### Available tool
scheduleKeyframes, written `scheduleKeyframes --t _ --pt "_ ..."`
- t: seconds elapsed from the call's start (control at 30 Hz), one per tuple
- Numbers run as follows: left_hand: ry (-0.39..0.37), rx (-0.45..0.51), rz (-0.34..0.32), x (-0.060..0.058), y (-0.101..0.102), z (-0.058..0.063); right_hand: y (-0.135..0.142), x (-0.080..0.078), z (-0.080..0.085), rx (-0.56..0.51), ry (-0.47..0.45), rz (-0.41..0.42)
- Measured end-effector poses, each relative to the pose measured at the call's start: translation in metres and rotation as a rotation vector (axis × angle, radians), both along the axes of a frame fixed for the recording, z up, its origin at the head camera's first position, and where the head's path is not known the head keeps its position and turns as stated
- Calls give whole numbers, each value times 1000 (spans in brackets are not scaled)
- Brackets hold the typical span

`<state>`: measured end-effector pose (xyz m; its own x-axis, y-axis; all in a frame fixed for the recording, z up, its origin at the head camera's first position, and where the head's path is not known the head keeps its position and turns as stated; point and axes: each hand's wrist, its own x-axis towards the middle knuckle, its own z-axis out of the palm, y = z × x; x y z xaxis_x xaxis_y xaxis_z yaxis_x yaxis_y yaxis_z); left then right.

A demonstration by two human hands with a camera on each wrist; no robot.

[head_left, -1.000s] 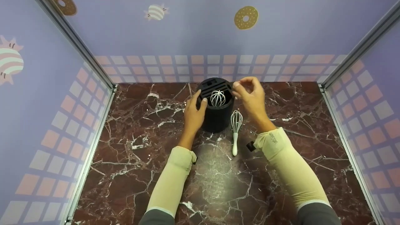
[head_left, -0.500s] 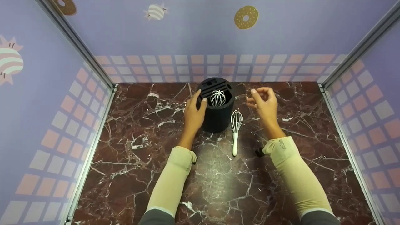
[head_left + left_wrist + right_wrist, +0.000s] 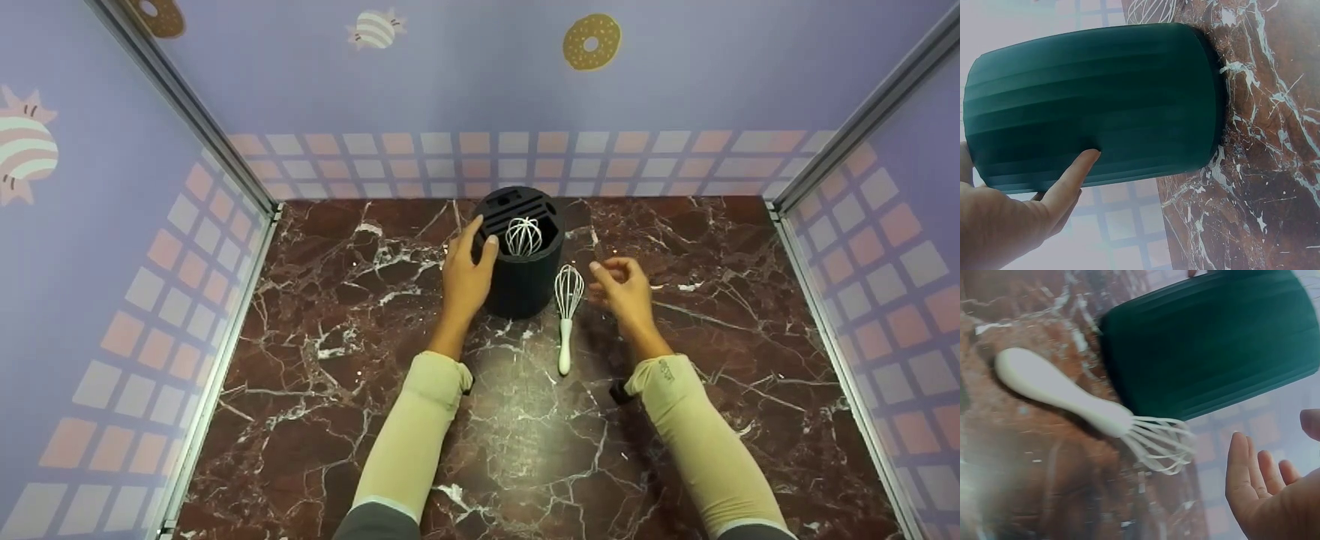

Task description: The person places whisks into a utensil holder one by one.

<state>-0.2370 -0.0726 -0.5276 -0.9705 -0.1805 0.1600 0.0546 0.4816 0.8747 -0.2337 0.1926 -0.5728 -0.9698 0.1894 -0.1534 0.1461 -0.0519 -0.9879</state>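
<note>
A dark green, nearly black utensil holder (image 3: 517, 289) with a slotted top stands upright on the marbled surface. My left hand (image 3: 465, 277) rests against its left side near the rim, fingers fairly straight; in the left wrist view a fingertip of the left hand (image 3: 1055, 205) touches the ribbed wall. One whisk (image 3: 523, 237) stands in the holder's wide opening, wire loops up. A second whisk (image 3: 565, 322), with a white handle, lies to the right of the holder. My right hand (image 3: 628, 296) is beside that whisk's wires, apart from it, with loosely bent fingers and nothing held.
The dark red marbled tabletop (image 3: 337, 420) is enclosed by a patterned back wall (image 3: 480, 90) and side walls, with metal strips along the edges. The back wall is close behind the holder.
My right hand has moved away from the holder's right rim, first rightward, then down towards the lying whisk. My left hand, the holder and both whisks have stayed in place.
</note>
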Motion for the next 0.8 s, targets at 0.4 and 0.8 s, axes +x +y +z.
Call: scheduleKeyframes --t 0.4,0.8 --pt "9 0 0 1 0 0 -4 10 -38 35 -163 52" --pt "4 -6 -4 1 0 2 -15 27 -60 53 -237 92"
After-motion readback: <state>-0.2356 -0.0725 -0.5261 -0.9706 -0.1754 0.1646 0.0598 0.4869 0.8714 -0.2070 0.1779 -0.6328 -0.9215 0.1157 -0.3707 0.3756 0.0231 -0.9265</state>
